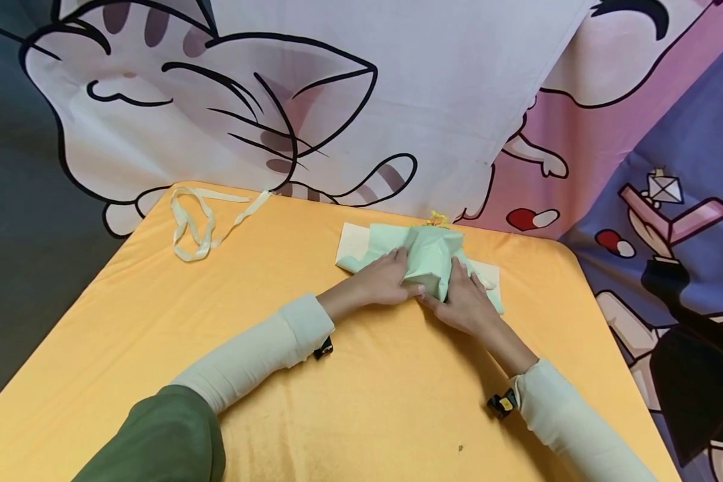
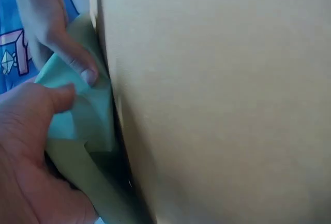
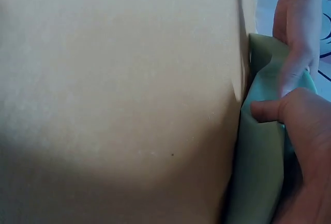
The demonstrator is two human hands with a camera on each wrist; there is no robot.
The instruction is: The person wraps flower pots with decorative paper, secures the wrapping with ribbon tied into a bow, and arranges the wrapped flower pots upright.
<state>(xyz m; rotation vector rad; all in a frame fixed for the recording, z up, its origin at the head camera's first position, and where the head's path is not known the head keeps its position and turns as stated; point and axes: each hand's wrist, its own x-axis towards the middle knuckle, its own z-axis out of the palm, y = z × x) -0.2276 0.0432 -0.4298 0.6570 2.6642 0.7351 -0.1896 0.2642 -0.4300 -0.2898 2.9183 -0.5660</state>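
A mint-green sheet of wrapping paper (image 1: 430,249) is gathered into a folded bundle near the far edge of the table. Small yellow flowers (image 1: 437,218) poke out at its far end. My left hand (image 1: 387,278) grips the bundle's left side, its thumb at the near end. From the right, my right hand (image 1: 466,301) holds the other side, and the two thumbs come close together. Both wrist views show the thumbs on the green paper (image 2: 77,113), low over the tabletop. What lies inside the folds is hidden. A pale sheet (image 1: 354,241) sticks out under the bundle on both sides.
A cream ribbon (image 1: 194,256) lies loosely looped at the table's far left. The yellow-orange cloth (image 1: 361,415) covers the table. A printed cartoon curtain (image 1: 458,100) hangs right behind the far edge and along the right side.
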